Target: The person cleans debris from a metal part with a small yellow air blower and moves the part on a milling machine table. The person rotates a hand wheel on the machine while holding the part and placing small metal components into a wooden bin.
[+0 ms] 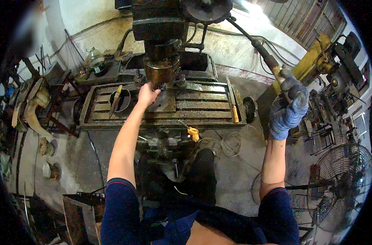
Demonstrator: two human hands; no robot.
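Note:
Bare, my left hand reaches in under the spindle of a drilling or milling machine, over the slotted metal table. Its fingers curl around something small and dark at a dark flat plate; what they hold is hidden. Wearing a grey-blue glove, my right hand is raised at the right, closed around the end of a long lever that slopes down from the machine's head.
On the table's left lies a round dark pan with a brush across it. A wooden-handled file rests at the right end. A yellow air gun hangs at the front edge. A large fan stands lower right.

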